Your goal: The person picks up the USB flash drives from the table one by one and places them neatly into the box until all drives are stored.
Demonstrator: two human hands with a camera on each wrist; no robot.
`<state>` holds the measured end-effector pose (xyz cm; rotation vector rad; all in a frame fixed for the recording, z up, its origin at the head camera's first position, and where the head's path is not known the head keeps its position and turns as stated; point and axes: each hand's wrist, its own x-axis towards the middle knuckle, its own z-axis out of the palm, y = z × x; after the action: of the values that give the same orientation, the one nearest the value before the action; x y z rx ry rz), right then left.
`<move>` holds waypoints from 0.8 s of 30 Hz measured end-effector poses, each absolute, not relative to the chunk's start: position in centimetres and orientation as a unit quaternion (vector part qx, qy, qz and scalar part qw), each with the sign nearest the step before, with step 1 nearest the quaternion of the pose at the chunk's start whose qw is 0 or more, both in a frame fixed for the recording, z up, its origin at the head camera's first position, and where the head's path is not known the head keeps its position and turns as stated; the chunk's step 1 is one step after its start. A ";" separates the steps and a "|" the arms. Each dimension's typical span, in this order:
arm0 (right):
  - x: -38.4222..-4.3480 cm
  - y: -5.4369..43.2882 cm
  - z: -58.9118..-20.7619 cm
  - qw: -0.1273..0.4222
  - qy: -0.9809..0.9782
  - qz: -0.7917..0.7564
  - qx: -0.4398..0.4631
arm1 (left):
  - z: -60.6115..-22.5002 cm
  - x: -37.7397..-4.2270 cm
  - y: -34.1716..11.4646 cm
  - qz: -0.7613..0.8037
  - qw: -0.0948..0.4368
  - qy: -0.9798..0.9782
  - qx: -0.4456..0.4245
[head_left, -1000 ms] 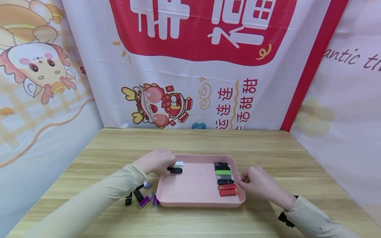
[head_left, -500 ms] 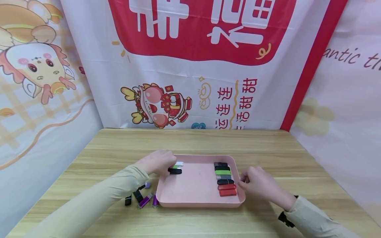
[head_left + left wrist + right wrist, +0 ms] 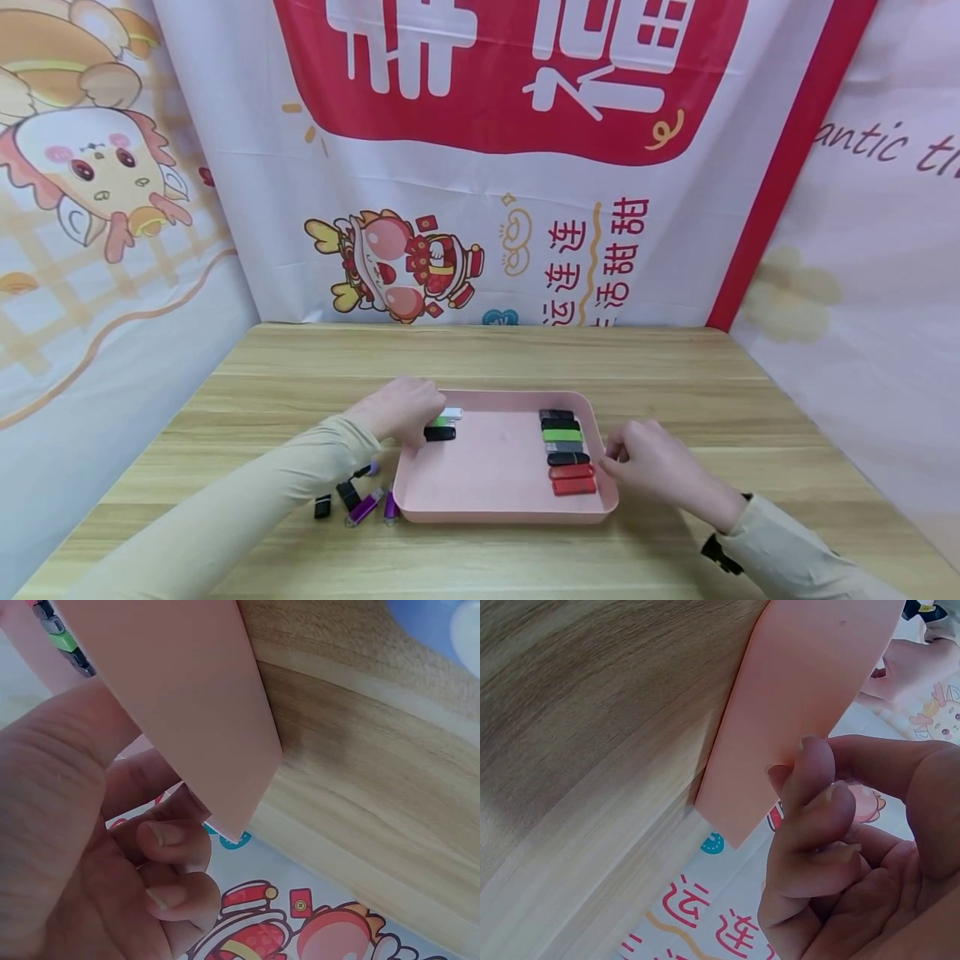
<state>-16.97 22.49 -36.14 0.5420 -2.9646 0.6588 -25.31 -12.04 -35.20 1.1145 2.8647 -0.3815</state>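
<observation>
My left hand (image 3: pixel 396 408) reaches over the left wall of the pink tray (image 3: pixel 502 515) and holds a black USB flash drive (image 3: pixel 441 433) at its left end. Its thumb and index fingertips are hidden behind the tray wall in the left wrist view. Just beyond that drive lie a white USB flash drive (image 3: pixel 452 412) and a green one (image 3: pixel 441 422), partly covered by the fingers. At the opposite side, my right hand (image 3: pixel 855 832) pinches the tray's rim, its other fingers curled.
Along the tray's right side runs a column of several flash drives, with a green one (image 3: pixel 562 435) and a red one (image 3: pixel 573 485) among them. Left of the tray, loose on the wooden table (image 3: pixel 480 358), lie a purple drive (image 3: pixel 366 507), a black drive (image 3: pixel 348 494) and others.
The black flash drive under my left hand has moved slightly toward me and left, and lies straighter beside the green one. My right hand and the tray have not moved.
</observation>
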 end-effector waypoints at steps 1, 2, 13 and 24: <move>-17.0 22.5 -36.1 0.028 -0.961 0.213 0.173 | -35.2 -25.3 -12.0 -0.124 0.024 0.925 0.358; -16.9 22.5 -36.1 0.028 -0.962 0.212 0.172 | -35.2 -25.4 -12.0 -0.126 0.026 0.926 0.356; -16.7 22.5 -36.1 0.021 -0.963 0.217 0.161 | -33.2 -24.4 -13.0 -0.061 0.021 0.937 0.343; -16.3 22.4 -36.1 -0.023 -0.963 0.244 0.114 | -30.8 -22.0 -16.8 0.059 -0.050 0.943 0.325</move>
<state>-16.25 22.41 -36.08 0.3634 -3.0690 0.7769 -21.96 -16.82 -30.83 1.0545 3.0596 0.1918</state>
